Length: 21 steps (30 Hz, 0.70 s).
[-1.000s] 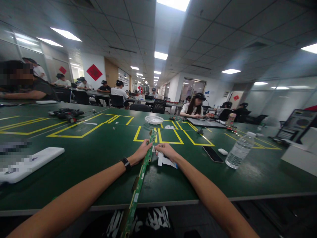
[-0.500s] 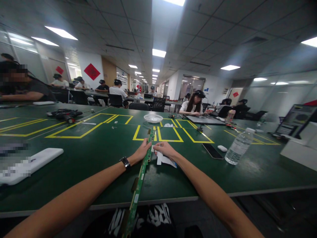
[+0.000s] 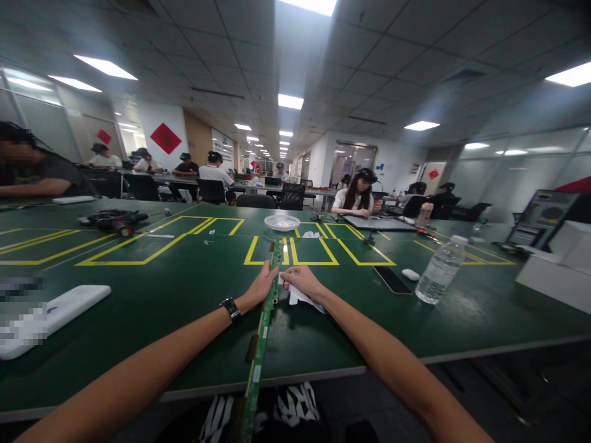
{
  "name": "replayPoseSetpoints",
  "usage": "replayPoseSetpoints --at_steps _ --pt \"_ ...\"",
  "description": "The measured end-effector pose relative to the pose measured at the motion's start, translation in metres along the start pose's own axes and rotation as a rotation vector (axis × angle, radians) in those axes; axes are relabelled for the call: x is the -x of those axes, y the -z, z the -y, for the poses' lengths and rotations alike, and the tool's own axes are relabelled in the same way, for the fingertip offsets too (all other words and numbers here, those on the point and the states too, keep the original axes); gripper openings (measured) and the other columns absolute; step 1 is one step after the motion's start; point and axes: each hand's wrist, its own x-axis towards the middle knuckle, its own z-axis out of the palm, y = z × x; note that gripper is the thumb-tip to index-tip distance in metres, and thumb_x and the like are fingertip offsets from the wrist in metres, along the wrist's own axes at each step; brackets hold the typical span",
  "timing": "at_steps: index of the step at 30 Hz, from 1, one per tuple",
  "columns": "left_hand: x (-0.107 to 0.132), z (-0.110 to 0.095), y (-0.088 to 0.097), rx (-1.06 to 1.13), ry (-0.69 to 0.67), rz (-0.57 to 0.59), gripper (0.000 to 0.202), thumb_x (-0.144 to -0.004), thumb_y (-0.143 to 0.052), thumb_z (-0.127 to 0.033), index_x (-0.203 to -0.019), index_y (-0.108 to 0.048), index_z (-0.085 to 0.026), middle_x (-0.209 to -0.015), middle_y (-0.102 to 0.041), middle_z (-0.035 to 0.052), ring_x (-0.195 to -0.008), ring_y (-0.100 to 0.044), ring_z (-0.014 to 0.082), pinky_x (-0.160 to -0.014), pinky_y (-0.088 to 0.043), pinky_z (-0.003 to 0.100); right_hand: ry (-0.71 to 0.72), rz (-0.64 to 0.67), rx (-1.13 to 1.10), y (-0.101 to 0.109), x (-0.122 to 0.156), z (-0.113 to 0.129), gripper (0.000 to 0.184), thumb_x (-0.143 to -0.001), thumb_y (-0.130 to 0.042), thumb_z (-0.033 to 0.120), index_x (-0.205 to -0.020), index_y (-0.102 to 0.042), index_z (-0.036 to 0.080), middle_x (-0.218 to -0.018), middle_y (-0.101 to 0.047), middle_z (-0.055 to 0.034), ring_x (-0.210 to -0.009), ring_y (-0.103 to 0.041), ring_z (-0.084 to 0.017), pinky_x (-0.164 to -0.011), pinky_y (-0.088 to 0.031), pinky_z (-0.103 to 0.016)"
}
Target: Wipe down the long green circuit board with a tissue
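A long narrow green circuit board (image 3: 263, 332) lies lengthwise on the green table (image 3: 184, 307), reaching from the near edge out to the yellow markings. My left hand (image 3: 262, 284) grips the board's left edge, fingers curled onto it. My right hand (image 3: 300, 280) is closed in a pinch at the board's right edge, over a piece of white paper (image 3: 302, 298) lying on the table. What the pinch holds is too small to make out. A black watch sits on my left wrist.
A water bottle (image 3: 438, 271), a dark phone (image 3: 391, 279) and a small white object (image 3: 410, 274) lie to the right. A clear round dish (image 3: 281, 222) stands ahead. A white case (image 3: 55, 311) is at left, dark tools (image 3: 113, 218) farther back. Other people sit at tables beyond.
The view has drifted slightly right and down. Both hands stay at the same place on the board, with hardly any movement.
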Motion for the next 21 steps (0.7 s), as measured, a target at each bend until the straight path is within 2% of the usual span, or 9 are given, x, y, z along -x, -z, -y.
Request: replayPoseSetpoints --at_steps 4,8,12,14,16,18,21 --pt "-0.009 0.004 0.000 0.000 0.003 0.013 0.038 -0.084 -0.046 -0.051 -0.104 -0.049 -0.019 -0.088 -0.058 0.0028 -0.076 -0.057 0.0159 -0.064 -0.047 0.025 0.012 -0.017 0.138 0.016 -0.009 -0.009 0.031 -0.074 -0.062 0.044 -0.072 -0.066 0.014 -0.058 -0.062 -0.0011 -0.044 -0.043 -0.008 -0.043 -0.031 -0.019" --pt "-0.018 0.008 0.014 -0.079 0.041 -0.099 0.045 -0.085 -0.043 -0.050 -0.117 -0.045 -0.019 -0.098 -0.056 0.0069 -0.084 -0.054 0.0181 -0.058 -0.045 0.024 0.020 -0.197 0.394 0.050 -0.013 -0.019 0.032 -0.078 -0.056 0.042 -0.070 -0.068 0.014 -0.064 -0.064 -0.0038 -0.053 -0.051 -0.011 -0.050 -0.034 -0.020" --pt "-0.024 0.012 0.037 -0.220 0.024 -0.206 0.043 -0.084 -0.044 -0.046 -0.117 -0.047 -0.019 -0.103 -0.055 0.0077 -0.091 -0.054 0.0196 -0.070 -0.046 0.028 -0.158 -0.505 0.793 0.094 -0.008 -0.028 0.033 -0.083 -0.048 0.039 -0.083 -0.070 0.015 -0.084 -0.067 -0.0121 -0.079 -0.060 -0.020 -0.064 -0.039 -0.026" --pt "-0.026 0.013 0.043 -0.262 0.014 -0.219 0.040 -0.084 -0.044 -0.044 -0.114 -0.049 -0.018 -0.102 -0.056 0.0079 -0.093 -0.054 0.0204 -0.076 -0.045 0.031 -0.277 -0.580 0.948 0.113 -0.003 -0.031 0.038 -0.086 -0.043 0.042 -0.092 -0.069 0.014 -0.094 -0.065 -0.0160 -0.089 -0.059 -0.025 -0.071 -0.041 -0.031" --pt "-0.028 0.016 0.045 -0.288 -0.013 -0.212 0.038 -0.084 -0.044 -0.043 -0.111 -0.051 -0.017 -0.103 -0.056 0.0081 -0.095 -0.054 0.0211 -0.082 -0.044 0.034 -0.334 -0.633 1.062 0.124 0.001 -0.034 0.040 -0.086 -0.043 0.041 -0.104 -0.065 0.013 -0.105 -0.061 -0.0182 -0.099 -0.055 -0.028 -0.079 -0.040 -0.035" --pt "-0.028 0.018 0.043 -0.305 -0.059 -0.192 0.038 -0.083 -0.045 -0.043 -0.109 -0.052 -0.017 -0.104 -0.057 0.0083 -0.098 -0.054 0.0214 -0.088 -0.041 0.035 -0.292 -0.651 1.145 0.128 0.003 -0.037 0.039 -0.085 -0.046 0.036 -0.115 -0.059 0.013 -0.115 -0.055 -0.0180 -0.107 -0.050 -0.027 -0.086 -0.038 -0.035" --pt "-0.028 0.020 0.040 -0.329 -0.108 -0.153 0.039 -0.083 -0.044 -0.045 -0.109 -0.053 -0.017 -0.105 -0.057 0.0087 -0.100 -0.054 0.0219 -0.091 -0.040 0.036 -0.155 -0.528 1.214 0.125 0.003 -0.042 0.033 -0.085 -0.046 0.026 -0.114 -0.059 0.017 -0.118 -0.051 -0.0148 -0.111 -0.045 -0.025 -0.091 -0.034 -0.033"
